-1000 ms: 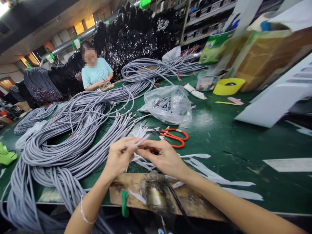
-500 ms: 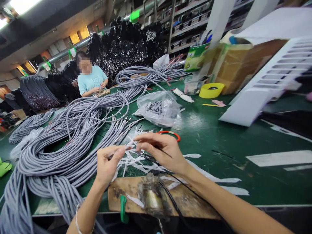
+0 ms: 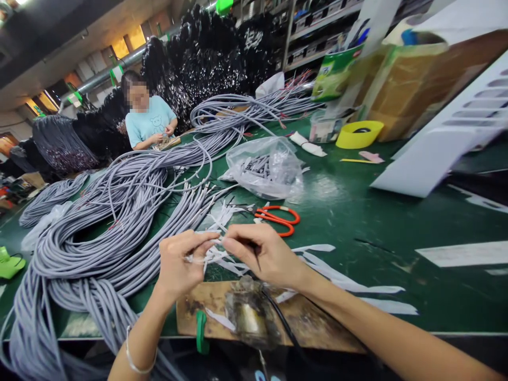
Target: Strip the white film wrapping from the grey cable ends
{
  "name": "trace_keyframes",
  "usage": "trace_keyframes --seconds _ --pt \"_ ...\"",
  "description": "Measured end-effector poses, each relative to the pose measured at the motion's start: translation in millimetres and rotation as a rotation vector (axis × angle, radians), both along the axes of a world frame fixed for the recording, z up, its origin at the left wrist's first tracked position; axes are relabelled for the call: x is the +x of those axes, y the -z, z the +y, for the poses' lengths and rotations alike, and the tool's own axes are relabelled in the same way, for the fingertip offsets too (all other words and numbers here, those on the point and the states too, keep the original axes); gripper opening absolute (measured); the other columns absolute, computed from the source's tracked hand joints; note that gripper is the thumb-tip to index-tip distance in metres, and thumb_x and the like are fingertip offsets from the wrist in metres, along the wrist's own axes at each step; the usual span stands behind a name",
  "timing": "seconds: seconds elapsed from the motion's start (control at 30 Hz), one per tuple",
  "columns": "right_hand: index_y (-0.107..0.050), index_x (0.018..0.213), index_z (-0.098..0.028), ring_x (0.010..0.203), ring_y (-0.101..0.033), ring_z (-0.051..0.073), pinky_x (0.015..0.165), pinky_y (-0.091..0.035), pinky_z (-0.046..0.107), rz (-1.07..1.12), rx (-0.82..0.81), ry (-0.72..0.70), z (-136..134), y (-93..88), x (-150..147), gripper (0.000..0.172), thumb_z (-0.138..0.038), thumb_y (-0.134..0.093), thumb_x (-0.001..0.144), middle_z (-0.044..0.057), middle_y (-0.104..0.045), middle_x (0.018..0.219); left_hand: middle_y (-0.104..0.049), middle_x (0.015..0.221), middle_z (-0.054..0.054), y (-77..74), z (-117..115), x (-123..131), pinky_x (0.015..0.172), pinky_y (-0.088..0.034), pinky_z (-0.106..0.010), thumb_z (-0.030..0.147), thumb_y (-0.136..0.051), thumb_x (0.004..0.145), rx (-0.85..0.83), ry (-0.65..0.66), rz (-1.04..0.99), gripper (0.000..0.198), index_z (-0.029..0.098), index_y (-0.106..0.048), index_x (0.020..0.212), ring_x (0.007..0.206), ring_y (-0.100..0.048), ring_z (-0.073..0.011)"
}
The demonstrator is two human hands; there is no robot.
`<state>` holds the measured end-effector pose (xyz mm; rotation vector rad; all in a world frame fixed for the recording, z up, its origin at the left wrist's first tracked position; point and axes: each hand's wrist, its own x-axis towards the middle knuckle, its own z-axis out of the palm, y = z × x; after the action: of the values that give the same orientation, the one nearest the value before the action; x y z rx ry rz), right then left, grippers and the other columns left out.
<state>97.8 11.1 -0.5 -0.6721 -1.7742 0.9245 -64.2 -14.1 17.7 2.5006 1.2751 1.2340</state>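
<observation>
My left hand [image 3: 184,262] is closed in a pinch, palm side toward me, with a thin whitish piece [image 3: 216,241] at its fingertips. Thumb and forefinger of my right hand [image 3: 264,251] meet the same piece from the other side. I cannot tell whether it is a cable end or a strip. A thin dark length shows below the right palm, mostly hidden by the hand. Under and behind both hands lie loose white strips [image 3: 224,214]. Orange-handled scissors [image 3: 296,216] rest just beyond my right hand, blades partly among the strips.
Grey cables [image 3: 99,227] lie in thick bundles on the left. Ahead is a clear plastic bag [image 3: 265,169] of small grey pieces. A stained board [image 3: 198,296] with a metal device [image 3: 251,317] sits at the near edge. Across the table sits a person [image 3: 151,121]. A yellow tape roll [image 3: 359,135] stands right.
My right hand has closed its fingers and turned down, and the left fingers now reach over the pinch. The scissors show more fully. The view has shifted slightly.
</observation>
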Motion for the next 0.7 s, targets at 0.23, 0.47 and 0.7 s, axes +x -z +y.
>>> trace_keyframes --seconds 0.23,0.47,0.7 --pt "-0.032 0.046 -0.02 0.043 -0.023 0.005 0.04 -0.02 0.022 0.059 -0.128 0.014 7 3.8 -7 0.047 -0.049 -0.044 0.08 -0.006 -0.026 0.045 -0.043 0.047 0.003 10.8 -2 5 0.045 -0.025 -0.023 0.017 -0.048 0.083 0.265 0.008 0.232 0.021 0.014 -0.068 0.079 0.043 -0.037 -0.0085" --pt "-0.04 0.046 -0.019 0.036 -0.025 0.004 0.036 -0.018 0.022 0.141 -0.476 -0.263 4 7.3 -10 0.051 -0.06 -0.047 0.074 -0.006 -0.034 0.04 -0.052 0.048 -0.001 11.3 -2 5 0.045 -0.03 -0.023 0.015 -0.049 0.082 0.347 -0.127 0.141 0.02 0.013 -0.068 0.079 0.043 -0.04 -0.0092" --pt "-0.05 0.061 -0.017 0.044 -0.034 0.007 0.04 -0.027 0.021 0.164 -0.242 0.017 4 7.1 -8 0.041 -0.055 -0.049 0.077 -0.005 -0.039 0.05 -0.059 0.054 -0.001 5.4 -5 9 0.046 -0.035 -0.02 0.017 -0.049 0.083 0.092 -0.166 -0.045 0.02 0.012 -0.067 0.075 0.044 -0.046 -0.008"
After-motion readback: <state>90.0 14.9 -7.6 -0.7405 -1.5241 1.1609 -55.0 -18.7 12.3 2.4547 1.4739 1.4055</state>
